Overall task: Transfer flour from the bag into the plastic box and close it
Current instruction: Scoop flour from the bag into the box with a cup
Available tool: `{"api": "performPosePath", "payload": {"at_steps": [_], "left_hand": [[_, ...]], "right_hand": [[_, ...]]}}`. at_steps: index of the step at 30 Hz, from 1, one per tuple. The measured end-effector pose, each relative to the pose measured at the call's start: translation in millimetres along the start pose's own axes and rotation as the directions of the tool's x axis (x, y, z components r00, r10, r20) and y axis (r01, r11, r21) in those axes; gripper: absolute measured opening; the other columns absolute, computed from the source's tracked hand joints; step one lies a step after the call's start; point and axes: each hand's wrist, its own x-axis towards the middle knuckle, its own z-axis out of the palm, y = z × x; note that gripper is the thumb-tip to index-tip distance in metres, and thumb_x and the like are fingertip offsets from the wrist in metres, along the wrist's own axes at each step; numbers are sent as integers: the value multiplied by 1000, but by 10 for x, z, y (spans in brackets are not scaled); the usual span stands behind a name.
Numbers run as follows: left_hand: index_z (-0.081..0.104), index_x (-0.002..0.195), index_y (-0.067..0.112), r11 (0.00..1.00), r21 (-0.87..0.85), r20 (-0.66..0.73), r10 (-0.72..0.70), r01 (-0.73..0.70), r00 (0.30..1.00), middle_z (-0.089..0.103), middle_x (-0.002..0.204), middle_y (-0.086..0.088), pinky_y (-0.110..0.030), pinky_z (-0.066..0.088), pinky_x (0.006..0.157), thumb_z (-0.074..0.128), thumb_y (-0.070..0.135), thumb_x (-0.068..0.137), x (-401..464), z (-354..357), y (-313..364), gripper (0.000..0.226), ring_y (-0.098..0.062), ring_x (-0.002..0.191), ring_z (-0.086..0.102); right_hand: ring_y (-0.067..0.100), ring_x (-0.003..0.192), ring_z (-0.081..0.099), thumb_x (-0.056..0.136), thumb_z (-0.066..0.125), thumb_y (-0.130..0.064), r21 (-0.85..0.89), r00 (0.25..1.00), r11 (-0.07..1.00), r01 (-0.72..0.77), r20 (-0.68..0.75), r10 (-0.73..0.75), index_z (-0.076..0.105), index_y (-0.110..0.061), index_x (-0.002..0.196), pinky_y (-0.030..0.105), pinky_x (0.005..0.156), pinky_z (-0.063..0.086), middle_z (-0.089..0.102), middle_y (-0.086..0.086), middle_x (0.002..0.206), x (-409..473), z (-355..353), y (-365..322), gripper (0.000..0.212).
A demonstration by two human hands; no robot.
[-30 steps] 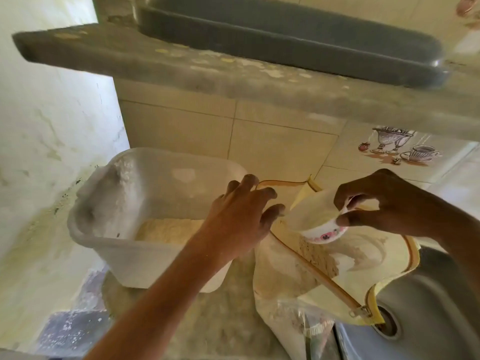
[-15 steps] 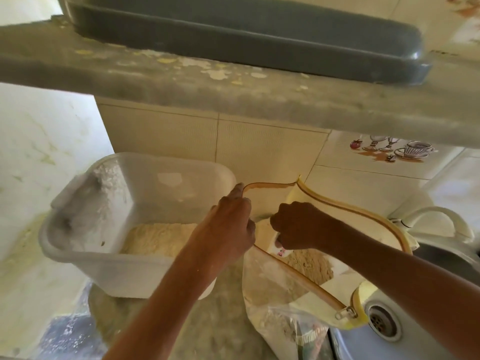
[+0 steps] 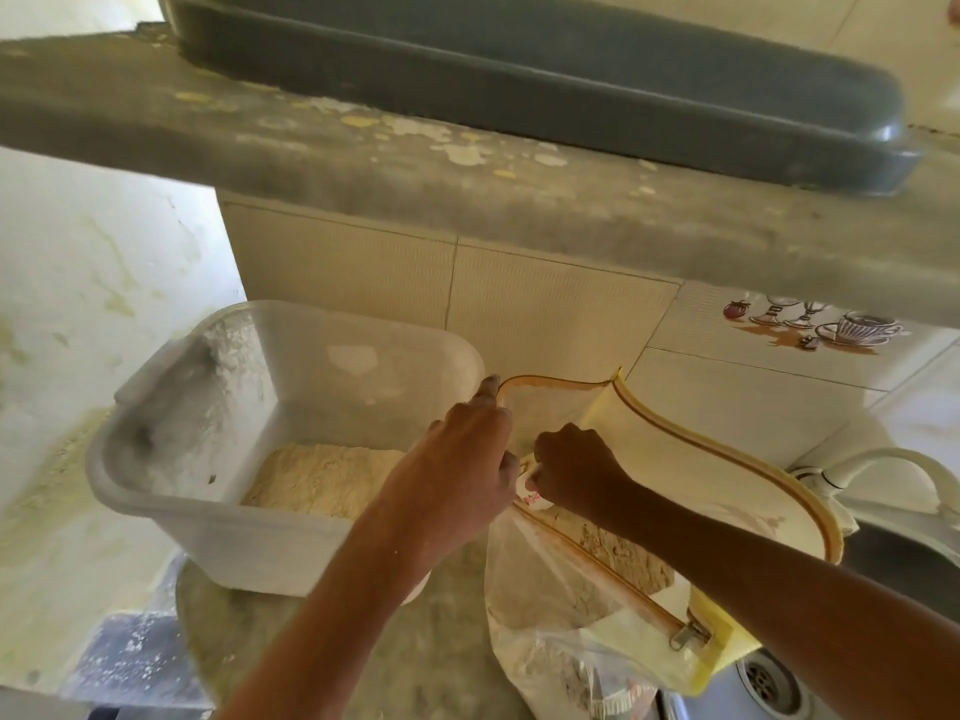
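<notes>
A translucent plastic box (image 3: 156,491) stands on the counter at left, partly filled with pale flour (image 3: 322,480). Right of it sits the zippered flour bag (image 3: 691,475), its mouth wide open with brownish flour inside. My left hand (image 3: 462,470) grips the near rim of the bag's opening, one finger pointing up along the zipper edge. My right hand (image 3: 576,470) reaches down inside the bag, fingers curled round a small white cup (image 3: 535,498) with a pink pattern, mostly hidden by the hand.
A concrete shelf (image 3: 467,200) with a grey tray (image 3: 519,85) overhangs close above. A steel sink with a drain (image 3: 763,683) lies at lower right, a white tap (image 3: 878,459) behind it. Tiled wall behind; flour dust on the counter (image 3: 415,657).
My right hand has carried the cup from above the bag down into its mouth, toward my left hand. My left hand has kept its hold on the bag rim.
</notes>
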Motion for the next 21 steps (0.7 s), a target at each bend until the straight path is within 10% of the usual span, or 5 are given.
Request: {"api": "performPosePath", "payload": {"at_steps": [12,21], "left_hand": [[61,129,3,1000,15,-1,-18,18,1000,22,169,-7,-30,44,105,49,15,101,17,10,30,32,-24,133,57],[53,146,10,998,29,-28,-46,47,999,26,168,0,-38,42,110,49,18,101,68,73,-1,46,-26,139,49]], "right_hand": [[26,80,68,78,83,-38,403,990,904,-141,28,142,58,-15,74,29,67,48,68,7,81,-145,29,135,35],[10,80,66,70,91,-33,507,997,860,-57,-20,78,80,-16,95,14,53,44,72,-2,94,-620,-501,261,32]]}}
